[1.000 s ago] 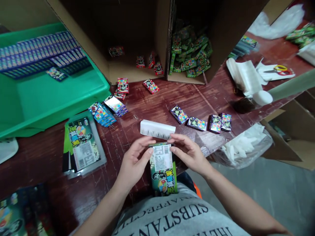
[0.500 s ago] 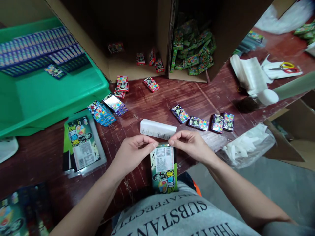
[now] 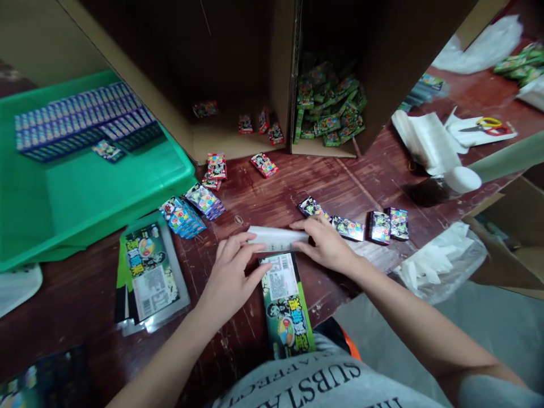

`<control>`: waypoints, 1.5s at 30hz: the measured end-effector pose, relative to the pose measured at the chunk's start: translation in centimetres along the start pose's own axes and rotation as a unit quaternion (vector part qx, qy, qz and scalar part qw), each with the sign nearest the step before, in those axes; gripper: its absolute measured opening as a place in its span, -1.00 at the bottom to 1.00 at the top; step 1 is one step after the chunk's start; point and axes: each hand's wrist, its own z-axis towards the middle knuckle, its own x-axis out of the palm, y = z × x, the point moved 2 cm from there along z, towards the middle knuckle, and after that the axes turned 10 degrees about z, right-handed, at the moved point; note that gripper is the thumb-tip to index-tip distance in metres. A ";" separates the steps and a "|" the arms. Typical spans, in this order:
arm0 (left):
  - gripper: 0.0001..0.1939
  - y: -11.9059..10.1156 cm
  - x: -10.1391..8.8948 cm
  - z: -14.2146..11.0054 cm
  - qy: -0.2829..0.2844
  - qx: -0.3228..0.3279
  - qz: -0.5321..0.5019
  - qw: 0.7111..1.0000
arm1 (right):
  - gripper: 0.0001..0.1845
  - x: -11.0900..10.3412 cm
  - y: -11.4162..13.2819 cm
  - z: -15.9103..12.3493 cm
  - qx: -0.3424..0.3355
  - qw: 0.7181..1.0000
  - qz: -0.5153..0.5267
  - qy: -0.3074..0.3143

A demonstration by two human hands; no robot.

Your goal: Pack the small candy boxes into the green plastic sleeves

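Observation:
A white folded paper strip with faint printed marks lies crosswise on the table before me. My right hand has its right end between thumb and fingers. At the left end, the fingertips of my left hand touch the strip, with the thumb held apart, close to the green printed packet. That packet, bearing a barcode label and cartoon print, lies below the strip and reaches my shirt. Just beyond my right hand are small dark candy boxes, one partly hidden by its fingers.
To the left sit a green bin with rows of small boxes, stacked blue packs and flat printed packets. Cardboard boxes stand behind. Scissors, a white-ended roll and a plastic bag of white pieces are rightward.
Both hands have moved from the top edge of the green packet up to the white strip. The packet has been let go, and the camera view has shifted slightly.

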 end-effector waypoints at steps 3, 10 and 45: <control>-0.36 0.5 -0.9 2.7 -0.050 -0.004 0.000 0.999 | -0.69 -0.5 -1.1 1.7 0.050 0.994 0.084 -0.049; -0.63 1.9 0.3 8.1 -0.027 -0.167 -0.309 0.936 | -0.52 -2.6 0.0 4.3 0.115 0.953 0.271 -0.076; -0.52 2.9 0.6 10.2 -0.010 -0.283 -0.377 0.882 | -0.76 -7.1 -0.8 7.6 0.018 0.970 0.239 -0.049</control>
